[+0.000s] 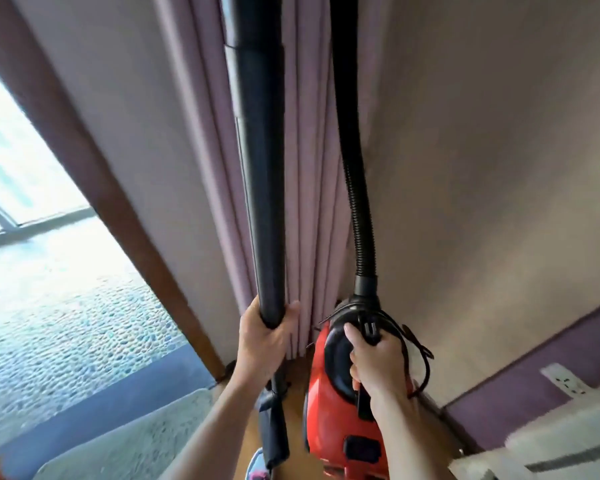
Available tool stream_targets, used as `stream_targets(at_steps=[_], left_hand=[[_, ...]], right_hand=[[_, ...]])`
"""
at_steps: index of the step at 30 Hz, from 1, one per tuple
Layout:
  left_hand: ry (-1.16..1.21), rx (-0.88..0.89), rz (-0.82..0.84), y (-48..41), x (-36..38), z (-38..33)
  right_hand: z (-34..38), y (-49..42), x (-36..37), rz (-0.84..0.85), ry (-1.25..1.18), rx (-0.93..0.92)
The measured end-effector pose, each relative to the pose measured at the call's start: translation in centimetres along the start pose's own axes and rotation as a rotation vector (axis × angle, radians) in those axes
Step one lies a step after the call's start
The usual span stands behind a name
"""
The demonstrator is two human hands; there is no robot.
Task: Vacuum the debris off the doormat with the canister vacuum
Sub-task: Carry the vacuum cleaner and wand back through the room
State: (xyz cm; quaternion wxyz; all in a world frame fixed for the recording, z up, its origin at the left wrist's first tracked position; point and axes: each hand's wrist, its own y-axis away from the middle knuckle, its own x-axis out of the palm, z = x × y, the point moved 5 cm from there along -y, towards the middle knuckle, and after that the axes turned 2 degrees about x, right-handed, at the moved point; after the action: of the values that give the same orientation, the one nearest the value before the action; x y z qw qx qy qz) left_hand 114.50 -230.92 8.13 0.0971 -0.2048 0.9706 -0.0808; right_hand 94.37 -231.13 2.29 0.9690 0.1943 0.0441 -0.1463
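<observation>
Your left hand [264,341] curls its fingers [253,304] round the black wand [260,202]; your right hand [378,362] grips the handle of the red canister vacuum [326,420], beside the curtain [302,168].

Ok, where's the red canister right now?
Head view, lower centre-right: the red canister, its handle gripped by the right hand, is right of the black wand the left hand holds.

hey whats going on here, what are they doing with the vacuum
A person is handling a vacuum. The left hand grips the black wand, held upright. The right hand grips the top handle of the red canister vacuum, whose ribbed hose rises beside a lilac curtain. The wand's lower end seems to sit beside the blue-edged mat, not on it.
</observation>
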Motion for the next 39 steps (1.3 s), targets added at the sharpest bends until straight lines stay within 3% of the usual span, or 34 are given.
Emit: stream_targets(at_steps=[6,17,29,39], left_hand=[[-0.042,-0.128,-0.273,4.3,-9.7,2.5],[-0.35,-0.148,-0.584,14.8,-25.7,2.3],[-0.191,-0.133,-0.917,27.4,-45.1,4.3],[-0.213,-0.115,-1.174,39.4,-61.6,4.0]], right_hand=[[-0.8,3.5,6.3,0.278,0.143,0.01],[-2.6,14.9,19.1,0.704,0.277,-0.061],[-7.4,33.9,31.7,1.017,0.528,-0.167],[-11.9,51.8,41.3,1.268,0.568,-0.18]])
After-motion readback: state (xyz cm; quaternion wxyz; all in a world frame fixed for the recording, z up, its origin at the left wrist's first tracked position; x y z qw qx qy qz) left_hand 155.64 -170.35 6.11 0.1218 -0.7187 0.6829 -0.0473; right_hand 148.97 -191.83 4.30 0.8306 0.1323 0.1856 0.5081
